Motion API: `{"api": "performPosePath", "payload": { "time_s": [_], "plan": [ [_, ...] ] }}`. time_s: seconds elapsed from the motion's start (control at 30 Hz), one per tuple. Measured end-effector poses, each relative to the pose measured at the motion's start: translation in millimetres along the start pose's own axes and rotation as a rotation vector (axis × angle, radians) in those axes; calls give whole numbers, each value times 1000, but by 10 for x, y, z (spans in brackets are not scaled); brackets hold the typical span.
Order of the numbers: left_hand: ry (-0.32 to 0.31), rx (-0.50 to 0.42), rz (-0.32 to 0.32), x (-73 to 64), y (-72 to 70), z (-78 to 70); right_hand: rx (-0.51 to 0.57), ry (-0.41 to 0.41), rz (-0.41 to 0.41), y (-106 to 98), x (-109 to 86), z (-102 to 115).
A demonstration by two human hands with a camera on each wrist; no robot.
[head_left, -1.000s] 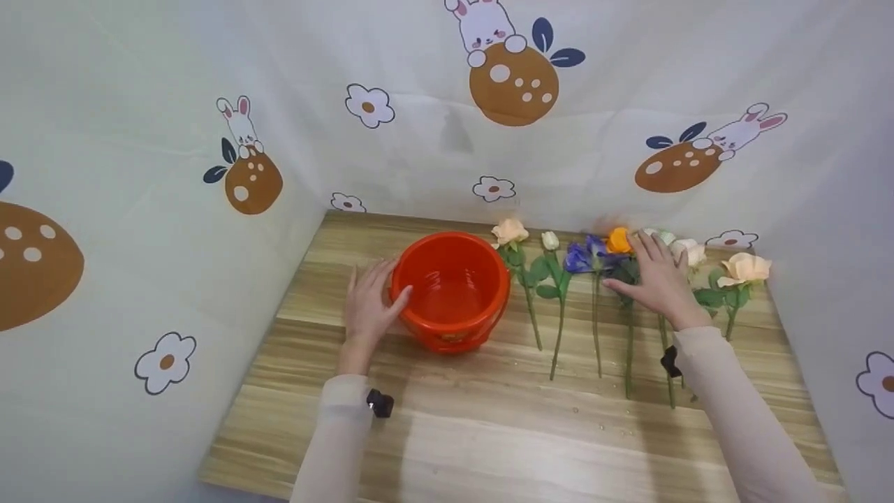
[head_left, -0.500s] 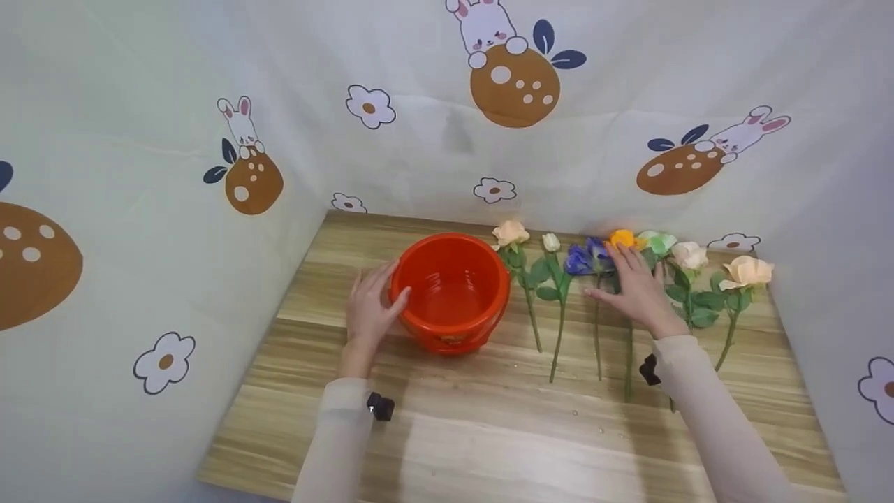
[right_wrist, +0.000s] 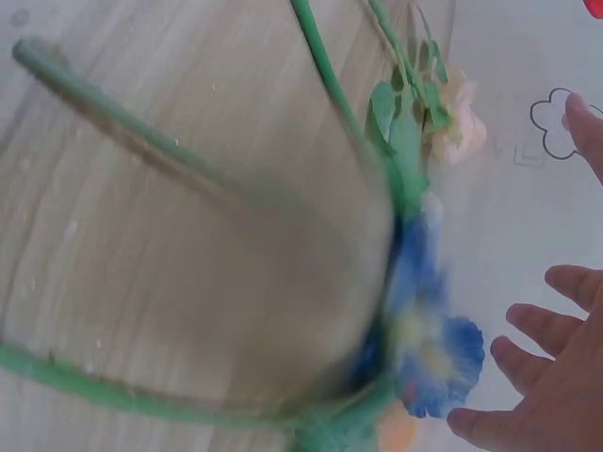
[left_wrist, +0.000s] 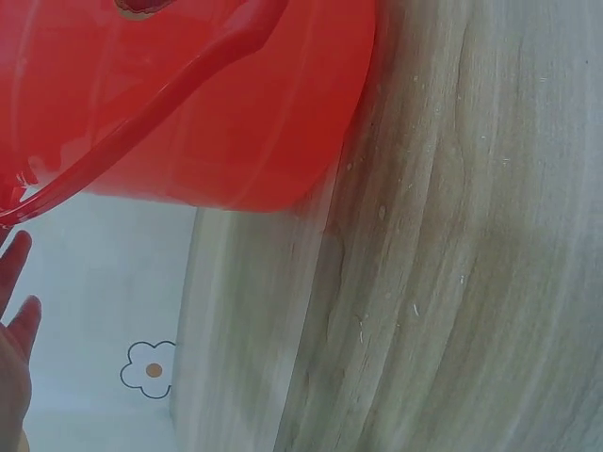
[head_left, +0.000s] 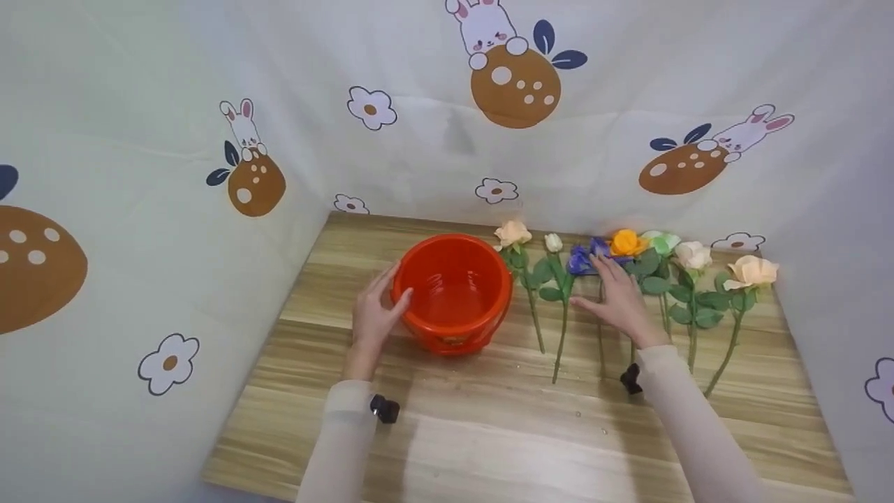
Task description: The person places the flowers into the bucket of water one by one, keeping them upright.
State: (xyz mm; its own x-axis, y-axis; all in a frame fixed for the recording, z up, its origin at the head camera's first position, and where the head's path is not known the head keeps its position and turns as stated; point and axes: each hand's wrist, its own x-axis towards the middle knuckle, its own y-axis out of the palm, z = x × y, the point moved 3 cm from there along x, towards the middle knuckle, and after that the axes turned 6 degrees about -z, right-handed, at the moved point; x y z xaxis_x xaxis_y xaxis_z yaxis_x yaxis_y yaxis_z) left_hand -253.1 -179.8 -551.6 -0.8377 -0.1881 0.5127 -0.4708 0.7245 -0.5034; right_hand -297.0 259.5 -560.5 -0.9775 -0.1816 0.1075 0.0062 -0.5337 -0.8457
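Observation:
A red bucket (head_left: pixel 454 327) stands upright on the wooden table, its handle (left_wrist: pixel 155 108) hanging down the outside in the left wrist view. At its left side my left hand (head_left: pixel 374 318) has fingers and thumb spread around the rim, without curling round it. My right hand (head_left: pixel 621 304), fingers spread and holding nothing, is over the stems beside a blue-purple flower (head_left: pixel 580 260). In the right wrist view its fingertips overlap the edge of that bloom. Just behind the hand lies an orange flower (head_left: pixel 627 242). The lower stems are partly hidden by the right hand and forearm.
Left of the blue-purple flower lie a white bud (head_left: pixel 553 242) and a peach rose (head_left: pixel 513 233). To the right are a pale green flower (head_left: pixel 665 242), a pale pink rose (head_left: pixel 693 256) and a larger peach rose (head_left: pixel 754 271). A patterned curtain (head_left: pixel 419 161) borders the wooden table (head_left: pixel 489 447).
My right hand has moved left across the row, from the pale green and orange flowers to the blue-purple one, uncovering the blooms behind it. My left hand stays beside the bucket.

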Motion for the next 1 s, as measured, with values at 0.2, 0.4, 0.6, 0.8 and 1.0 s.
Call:
{"api": "performPosePath", "payload": {
  "time_s": [0.2, 0.4, 0.6, 0.8, 1.0],
  "plan": [
    [-29, -55, 6, -21, 6, 6, 52, -13, -5, 136, -16, 45],
    [-44, -48, 17, -32, -6, 12, 113, -10, 7, 236, -33, 95],
    [-33, -62, 11, -24, 6, 15, 132, -2, 5, 314, -47, 127],
    [-29, -70, 5, -10, 16, 11, 187, 11, 18, 381, -55, 157],
    [-27, -75, 7, -16, 17, 17, 224, 9, 24, 454, -60, 187]
  ]
}}
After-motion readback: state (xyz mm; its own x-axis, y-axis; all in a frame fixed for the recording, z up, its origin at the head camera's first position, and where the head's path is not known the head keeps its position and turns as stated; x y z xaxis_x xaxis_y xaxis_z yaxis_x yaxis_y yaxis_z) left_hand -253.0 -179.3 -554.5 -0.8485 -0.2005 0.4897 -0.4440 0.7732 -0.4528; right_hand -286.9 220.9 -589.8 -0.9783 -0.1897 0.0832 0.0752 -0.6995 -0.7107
